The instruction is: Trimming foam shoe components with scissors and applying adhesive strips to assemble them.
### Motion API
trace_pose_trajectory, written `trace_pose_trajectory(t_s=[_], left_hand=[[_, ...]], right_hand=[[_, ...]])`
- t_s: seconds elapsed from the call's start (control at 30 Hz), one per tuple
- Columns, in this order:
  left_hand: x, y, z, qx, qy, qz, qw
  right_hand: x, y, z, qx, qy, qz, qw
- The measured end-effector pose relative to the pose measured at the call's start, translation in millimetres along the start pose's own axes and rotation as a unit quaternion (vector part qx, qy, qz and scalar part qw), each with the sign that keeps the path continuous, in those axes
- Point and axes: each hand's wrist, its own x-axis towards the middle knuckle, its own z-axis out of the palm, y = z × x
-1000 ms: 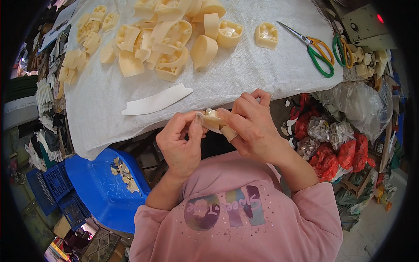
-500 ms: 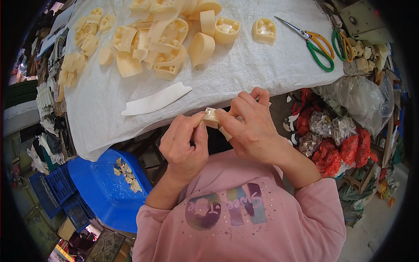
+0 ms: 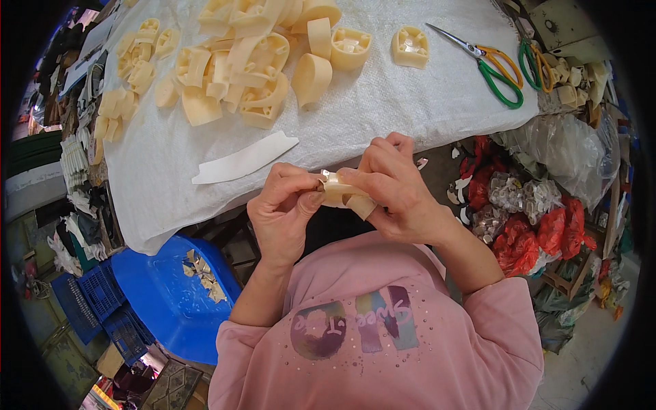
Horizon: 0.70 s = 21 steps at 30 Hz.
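Just beyond the table's front edge, both hands meet over a cream plastic shoe heel (image 3: 335, 197). My right hand (image 3: 400, 195) is closed round it, thumb on top, and a beige strip hangs loose from its near side. Fingertips and thumb of my left hand (image 3: 281, 208) pinch the left end, by a small shiny flap of the covering. The fingers hide much of the heel. Past the hands, a curved white strip (image 3: 246, 158) lies flat on the white cloth. A pile of cream heels (image 3: 263, 58) stands farther back, and one lone heel (image 3: 411, 48) sits to its right.
Green-and-orange-handled scissors (image 3: 502, 82) lie at the table's right, with a second pair (image 3: 529, 67) beside them. Low on the left is a blue basin (image 3: 164, 294) with scraps inside. Red plastic bags (image 3: 516, 242) and clear bags crowd the right side under the table edge.
The heel has tilted in my hands, so more of its side and the loose strip now show. My left hand has shifted slightly left, its fingertips still at the heel's end.
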Motion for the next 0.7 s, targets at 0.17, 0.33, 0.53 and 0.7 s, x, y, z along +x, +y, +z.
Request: trace_pose_trajectory(t_s=[0.17, 0.33, 0.53, 0.7], left_hand=[[4.7, 6.3, 5.8, 0.07, -0.009, 0.039, 0.997], [9.7, 13.4, 3.8, 0.209, -0.076, 0.106, 0.969], [10.7, 16.8, 6.9, 0.251, -0.082, 0.14, 0.954], [2.6, 0.6, 10.2, 0.195, -0.036, 0.15, 0.968]], right_hand=[[-1.4, -0.1, -4.5, 0.032, -0.021, 0.003, 0.999], [-2.8, 0.7, -8.7, 0.029, -0.047, 0.006, 0.998], [1.0, -3.8, -12.3, 0.015, -0.084, 0.004, 0.996], [2.4, -1.0, -12.8, 0.031, -0.111, -0.01, 0.993]])
